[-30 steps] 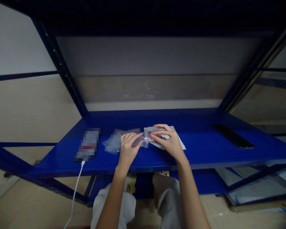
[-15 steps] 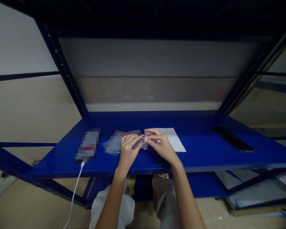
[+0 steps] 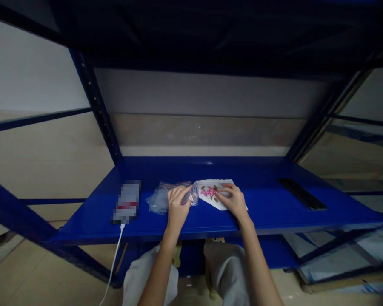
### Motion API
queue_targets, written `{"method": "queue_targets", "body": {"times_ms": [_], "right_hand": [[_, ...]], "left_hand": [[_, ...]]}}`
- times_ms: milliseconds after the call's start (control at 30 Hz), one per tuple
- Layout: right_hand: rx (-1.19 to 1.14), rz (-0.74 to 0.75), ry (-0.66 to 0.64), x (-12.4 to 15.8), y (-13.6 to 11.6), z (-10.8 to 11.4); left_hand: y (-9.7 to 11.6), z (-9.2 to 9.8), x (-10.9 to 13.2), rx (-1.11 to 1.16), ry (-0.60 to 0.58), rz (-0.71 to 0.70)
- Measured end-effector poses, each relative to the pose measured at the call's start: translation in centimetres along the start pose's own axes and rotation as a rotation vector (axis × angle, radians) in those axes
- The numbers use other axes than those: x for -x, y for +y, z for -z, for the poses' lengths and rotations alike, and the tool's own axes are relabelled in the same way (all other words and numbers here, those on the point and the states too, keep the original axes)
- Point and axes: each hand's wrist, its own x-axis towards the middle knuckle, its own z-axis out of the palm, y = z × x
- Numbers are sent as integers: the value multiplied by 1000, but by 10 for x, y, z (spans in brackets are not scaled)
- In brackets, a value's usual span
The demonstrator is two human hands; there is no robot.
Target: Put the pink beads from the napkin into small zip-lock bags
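Observation:
My left hand (image 3: 179, 205) is closed on the edge of a clear plastic zip bag (image 3: 194, 193), whose mouth faces right. Below and left of that hand lie more clear zip bags (image 3: 158, 199), loosely overlapping. A white sheet of paper (image 3: 221, 205) carries a small heap of pink round pills (image 3: 208, 192), with brown capsules (image 3: 216, 199) scattered around it. My right hand (image 3: 232, 199) is over the paper's right half, its thumb and fingertips drawn together at the heap's right edge. Whatever is between those fingertips is too small to make out.
Left on the blue shelf (image 3: 191, 227) lies a phone with a blurred screen (image 3: 127, 202), its white cable (image 3: 116, 255) hanging over the front edge. A black phone (image 3: 301, 194) lies at the right. Blue uprights (image 3: 97, 106) and an upper shelf (image 3: 210, 46) frame the space.
My right hand has left the bag's mouth and moved right onto the paper, uncovering the pink pills and brown capsules. My left hand still holds the bag. The view has tilted slightly upward.

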Motion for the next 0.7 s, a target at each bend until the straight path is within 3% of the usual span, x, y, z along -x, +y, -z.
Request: {"method": "queue_targets", "body": {"times_ms": [367,700], "right_hand": [[261,72,-10,1,-9,2],[306,96,-20,3,-20,2]], "left_hand": [[9,8,-2,95,-8,63],[12,10,-1,132,-127,43]]}}
